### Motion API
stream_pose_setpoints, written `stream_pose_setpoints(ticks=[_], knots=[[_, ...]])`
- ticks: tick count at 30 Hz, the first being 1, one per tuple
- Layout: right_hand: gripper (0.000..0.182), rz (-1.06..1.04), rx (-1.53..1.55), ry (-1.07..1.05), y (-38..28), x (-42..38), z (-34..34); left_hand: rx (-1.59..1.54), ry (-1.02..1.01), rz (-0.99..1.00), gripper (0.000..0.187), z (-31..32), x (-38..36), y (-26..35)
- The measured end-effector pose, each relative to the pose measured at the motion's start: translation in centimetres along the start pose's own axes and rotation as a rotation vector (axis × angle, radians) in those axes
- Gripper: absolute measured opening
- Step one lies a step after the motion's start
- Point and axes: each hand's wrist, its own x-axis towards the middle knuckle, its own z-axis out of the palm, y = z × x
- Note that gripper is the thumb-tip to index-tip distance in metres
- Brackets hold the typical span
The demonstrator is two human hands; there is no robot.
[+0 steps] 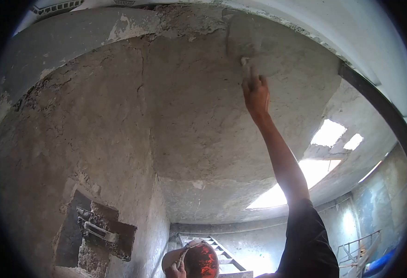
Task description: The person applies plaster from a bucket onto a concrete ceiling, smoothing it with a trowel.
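One grey metal ladder (224, 256) is partly hidden by the round, red-splotched container (202, 260) my left hand (175, 271) grips, a dark beam (383, 103) curves at right, and my right hand (257, 95) closes around a blurred grey trowel (245, 46) against rough upper plaster (189, 97), handle pointing upward, blade's long axis unclear.

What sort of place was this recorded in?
Probably a room under construction or renovation: rough, unpainted walls, a ladder below, and a blurred, trowel-like tool in the raised hand.
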Motion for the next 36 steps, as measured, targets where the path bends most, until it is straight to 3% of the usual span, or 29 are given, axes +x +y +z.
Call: stream_pose_setpoints(ticks=[2, 6, 9, 11, 14, 17, 21, 25, 27, 28, 30, 36], knots=[[0.05, -0.187, -0.035, 0.003, 0.5, -1.2, 0.7, -0.083, 0.124, 0.049, 0.06, 0.6, 0.3, -0.6], [0.049, -0.41, 0.054, -0.127, 0.4, -2.7, -1.8, -0.069, 0.137, 0.154, 0.056, 0.0, 0.1, 0.8], [0.05, -0.23, 0.079, -0.143, 0.9, -2.9, -3.8, -0.107, 0.163, 0.159, 0.055, 0.0, 0.5, 0.7], [0.045, -0.095, 0.047, 0.092, 2.4, -2.3, -3.6, -0.061, 0.103, 0.157, 0.055, -0.4, 0.3, 0.9], [0.045, -0.011, 0.187, 0.255, 3.0, -1.2, -2.9, -0.051, 0.085, 0.12, 0.054, -2.8, -1.3, 3.5], [0.042, 0.041, 0.104, 0.18, 1.8, -1.2, -1.6, -0.031, 0.153, 0.121, 0.053, -2.7, -1.7, 3.7], [0.036, -0.145, 0.214, -0.017, -1.5, -3.1, 2.0, -0.072, 0.176, 0.203, 0.052, -2.3, -1.4, 2.9], [0.034, -0.237, 0.324, -0.175, -4.5, -4.0, 0.4, -0.09, 0.17, 0.178, 0.05, -2.7, -1.4, 2.8], [0.035, -0.01, 0.279, -0.091, -4.4, -3.9, -0.6, -0.07, 0.153, 0.16, 0.05, -1.7, -1.1, 2.1], [0.035, -0.016, 0.283, -0.095, -3.7, -3.5, -0.5, -0.119, 0.261, 0.239, 0.05, -1.3, -0.9, 1.8], [0.037, 0.094, 0.279, 0.225, -2.2, -2.4, -0.4, -0.166, 0.369, 0.314, 0.05, -1.1, -0.4, 1.1], [0.039, 0.175, 0.341, 0.221, -3.3, -0.5, -0.2, -0.153, 0.402, 0.337, 0.049, 0.3, 0.0, 0.1]])
